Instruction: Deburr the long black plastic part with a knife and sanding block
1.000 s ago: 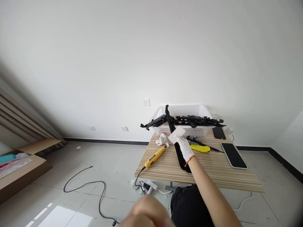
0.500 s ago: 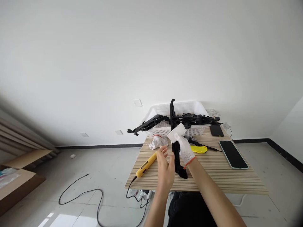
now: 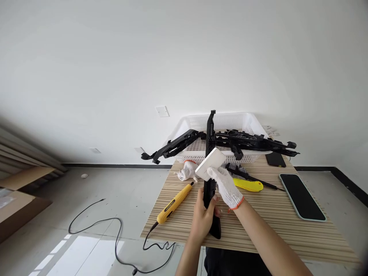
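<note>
My bare left hand [image 3: 204, 215] grips the lower part of a long black plastic trim piece [image 3: 210, 142], which points away from me over the basket rim. My right hand [image 3: 225, 184], in a white knit glove with an orange cuff, is closed on a flat white rectangular plate [image 3: 211, 164] lying across the black piece. A yellow corded pen-like tool [image 3: 175, 203] rests to the left of my left hand. Right of my gloved hand lie a yellow-handled tool [image 3: 248, 184] and a thin black rod [image 3: 255, 178].
A white plastic basket [image 3: 186, 158] at the back holds several black plastic parts [image 3: 255, 142] that jut past its sides. On the wooden table [image 3: 258, 226] are a loose white glove [image 3: 187, 170], a phone [image 3: 301, 197] and a dark flat object [image 3: 276, 159]. A black cable [image 3: 116, 237] trails on the floor.
My left hand has gone from hovering open beside the black trim piece to gripping its lower end. The view has shifted closer to the table; the right hand still holds the white plate.
</note>
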`<state>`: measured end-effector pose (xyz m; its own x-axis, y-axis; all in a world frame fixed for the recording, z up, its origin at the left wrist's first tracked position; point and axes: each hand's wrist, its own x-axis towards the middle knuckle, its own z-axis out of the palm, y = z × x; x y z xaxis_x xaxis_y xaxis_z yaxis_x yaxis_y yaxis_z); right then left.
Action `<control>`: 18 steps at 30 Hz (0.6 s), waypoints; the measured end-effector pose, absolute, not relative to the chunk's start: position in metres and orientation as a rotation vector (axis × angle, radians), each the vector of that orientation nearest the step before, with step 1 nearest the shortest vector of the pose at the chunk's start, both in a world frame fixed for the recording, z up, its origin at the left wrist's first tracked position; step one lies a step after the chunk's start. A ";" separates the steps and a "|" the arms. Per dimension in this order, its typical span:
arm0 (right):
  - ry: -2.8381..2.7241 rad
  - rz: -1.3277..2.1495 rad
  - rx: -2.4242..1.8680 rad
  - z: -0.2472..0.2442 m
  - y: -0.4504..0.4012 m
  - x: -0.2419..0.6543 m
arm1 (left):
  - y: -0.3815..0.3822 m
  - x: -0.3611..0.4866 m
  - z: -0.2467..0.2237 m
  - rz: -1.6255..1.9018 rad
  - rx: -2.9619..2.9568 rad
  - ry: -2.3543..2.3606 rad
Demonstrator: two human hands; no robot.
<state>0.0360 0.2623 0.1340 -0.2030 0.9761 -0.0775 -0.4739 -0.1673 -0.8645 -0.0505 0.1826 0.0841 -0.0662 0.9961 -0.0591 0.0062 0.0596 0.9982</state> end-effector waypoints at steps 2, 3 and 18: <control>-0.869 1.657 -0.760 0.134 0.263 0.035 | 0.182 -0.051 0.084 1.215 1.165 1.292; -0.870 1.671 -0.736 0.134 0.263 0.034 | 0.182 -0.051 0.084 1.219 1.171 1.297; -1.027 1.658 -0.724 0.143 0.261 0.036 | 0.181 -0.047 0.074 1.297 1.031 1.291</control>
<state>0.0359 0.2610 0.1433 -0.3078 0.9513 0.0180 -0.4402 -0.1256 -0.8891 -0.0471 0.1810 0.0739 -0.1427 0.9870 -0.0740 -0.0783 0.0632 0.9949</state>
